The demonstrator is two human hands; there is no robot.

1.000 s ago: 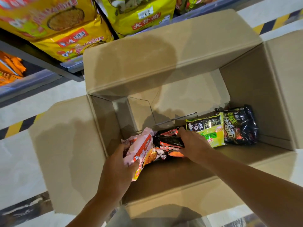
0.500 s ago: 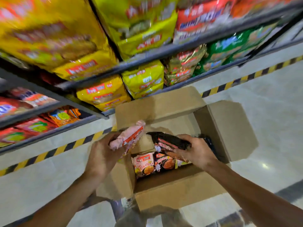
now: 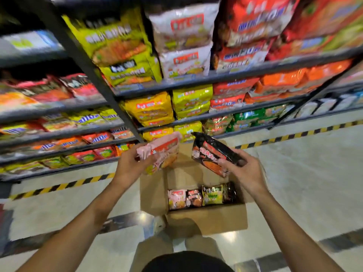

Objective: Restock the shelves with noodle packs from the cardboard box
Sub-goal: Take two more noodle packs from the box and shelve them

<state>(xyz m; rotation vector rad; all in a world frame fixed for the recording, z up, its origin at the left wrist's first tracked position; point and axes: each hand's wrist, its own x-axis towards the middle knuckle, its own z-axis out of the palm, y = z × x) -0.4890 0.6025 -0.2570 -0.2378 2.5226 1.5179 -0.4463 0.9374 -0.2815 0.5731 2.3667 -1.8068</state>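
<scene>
The left hand (image 3: 128, 165) is holding a pink noodle pack (image 3: 163, 152), with the fingers curling round its near end; the pack is tilting up and away toward the shelves (image 3: 196, 81); the right hand (image 3: 245, 169) is gripping a black noodle pack (image 3: 212, 152), with the thumb lying on top and the fingers going under it; this pack is also tilting, with its far end pointing up at the shelves; the 2 packs are sitting side by side in the air, near each other but not touching, just above the open cardboard box (image 3: 206, 218); the box is sitting on the pale floor (image 3: 304, 183) in front of the shelves, with its flaps folding out; 4 more packs are lying in a row at the bottom of the box; from left to right they are a pink pack in the box (image 3: 176, 199), a dark pack with red on it (image 3: 194, 198), a green pack (image 3: 213, 195) and another dark pack (image 3: 229, 192), which is partly hiding under the right wrist; they are touching each other edge to edge; a yellow and black striped line (image 3: 294, 135) is running along the floor by the foot of the shelves; the shelves are holding many big bags in yellow, white, red, orange and green, and they are looking blurry, so the words on them are too hard to read; both bare arms are reaching forward from the bottom corners of the view.
</scene>
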